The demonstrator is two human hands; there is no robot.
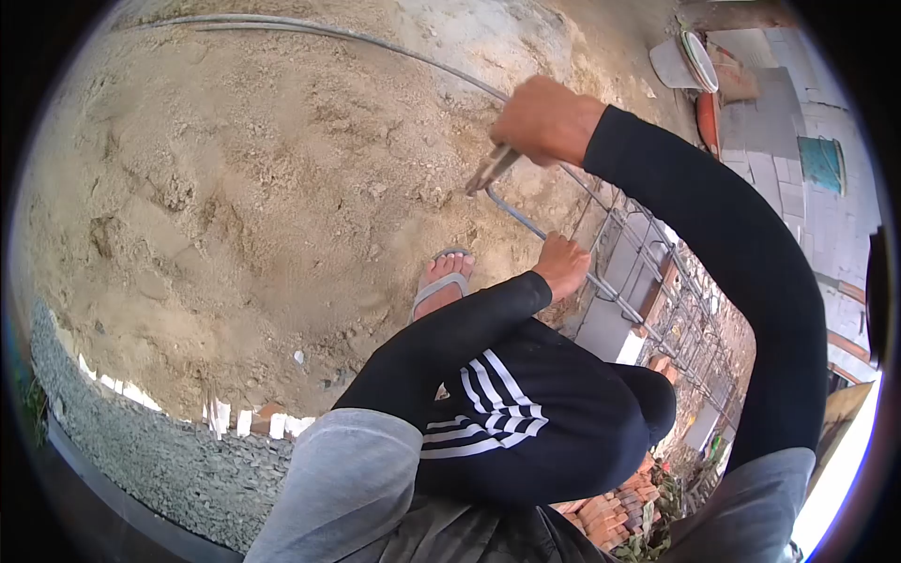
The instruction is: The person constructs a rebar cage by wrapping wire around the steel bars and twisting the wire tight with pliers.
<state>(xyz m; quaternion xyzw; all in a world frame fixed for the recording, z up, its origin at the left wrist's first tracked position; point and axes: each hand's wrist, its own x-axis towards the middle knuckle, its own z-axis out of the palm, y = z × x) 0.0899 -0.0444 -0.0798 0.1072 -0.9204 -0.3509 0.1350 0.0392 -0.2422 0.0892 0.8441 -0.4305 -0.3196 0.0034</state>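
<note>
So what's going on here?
A person's right hand grips a metal tool, type too blurred to tell, near the bend in a metal rod. Their left hand holds that rod. A rebar cage sits beside the sandy ground.

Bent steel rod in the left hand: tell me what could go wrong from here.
The metal tool in the right hand is close to the rod's bent end. If it slips, it might strike the left hand, bare on the same steel rod.

The toes of one foot are exposed in an open sandal, near the work. A dropped tool could hurt them.
</note>
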